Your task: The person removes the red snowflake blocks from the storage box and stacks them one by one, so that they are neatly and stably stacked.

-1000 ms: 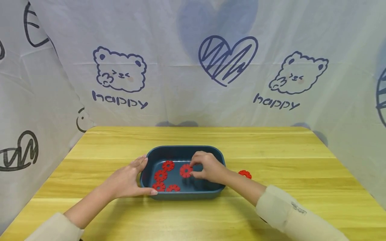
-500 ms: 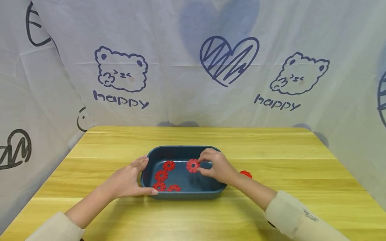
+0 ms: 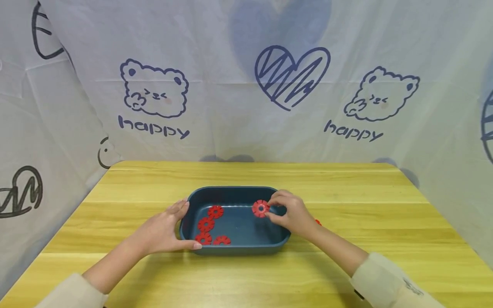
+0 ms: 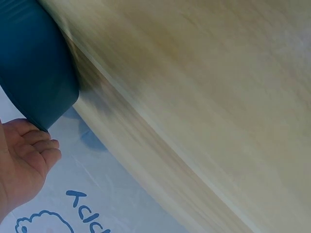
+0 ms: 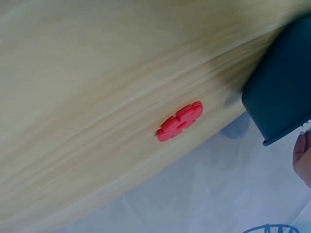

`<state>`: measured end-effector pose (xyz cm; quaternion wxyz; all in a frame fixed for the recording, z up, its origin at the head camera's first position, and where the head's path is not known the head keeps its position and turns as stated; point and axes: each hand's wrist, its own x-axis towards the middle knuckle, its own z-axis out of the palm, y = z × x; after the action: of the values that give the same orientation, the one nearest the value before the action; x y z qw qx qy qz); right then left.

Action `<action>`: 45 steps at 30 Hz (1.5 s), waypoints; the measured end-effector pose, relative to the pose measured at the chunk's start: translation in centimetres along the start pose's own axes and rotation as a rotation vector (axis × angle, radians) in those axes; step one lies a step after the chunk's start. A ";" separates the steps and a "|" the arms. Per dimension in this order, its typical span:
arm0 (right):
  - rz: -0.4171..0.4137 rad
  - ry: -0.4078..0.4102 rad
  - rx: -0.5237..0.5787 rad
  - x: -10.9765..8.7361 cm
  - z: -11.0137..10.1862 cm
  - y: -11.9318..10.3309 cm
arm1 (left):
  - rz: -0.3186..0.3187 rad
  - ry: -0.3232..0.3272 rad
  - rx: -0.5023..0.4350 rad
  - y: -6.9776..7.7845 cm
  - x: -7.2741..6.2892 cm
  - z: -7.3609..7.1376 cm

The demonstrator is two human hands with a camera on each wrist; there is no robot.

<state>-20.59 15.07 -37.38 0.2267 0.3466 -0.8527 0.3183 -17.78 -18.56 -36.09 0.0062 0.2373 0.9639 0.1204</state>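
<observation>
While pinching a notched red disc (image 3: 256, 210) by its right edge in the right hand (image 3: 294, 215), holds it above the right half of the blue tray (image 3: 242, 250); likely light, stiff, perhaps slick, best taken by the rim; shows four more discs (image 3: 210, 226) inside at left; grips the tray's left end with the left hand (image 3: 165, 229), spread wide; has another red piece (image 5: 171, 127) on the table (image 3: 369, 205) at right
</observation>
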 end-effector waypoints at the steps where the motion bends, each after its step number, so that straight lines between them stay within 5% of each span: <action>1: -0.010 0.017 -0.004 -0.1 -0.1 0.0 | 0.000 0.001 -0.001 0.0 0.0 0.0; 21: 0.154 0.090 -0.038 -3.0 -2.9 1.9 | -0.012 0.008 -0.020 -0.1 0.1 0.2; 37: 0.158 0.165 -0.061 -5.2 -4.0 3.1 | -0.003 0.014 -0.014 -0.2 0.1 0.3; 45: 0.282 0.154 -0.050 -6.4 -4.3 3.3 | -0.005 0.005 -0.012 -0.1 0.0 0.1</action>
<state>-18.10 22.71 -39.54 0.2530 0.1920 -0.8807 0.3514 -17.84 -18.63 -36.18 0.0054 0.2345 0.9638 0.1266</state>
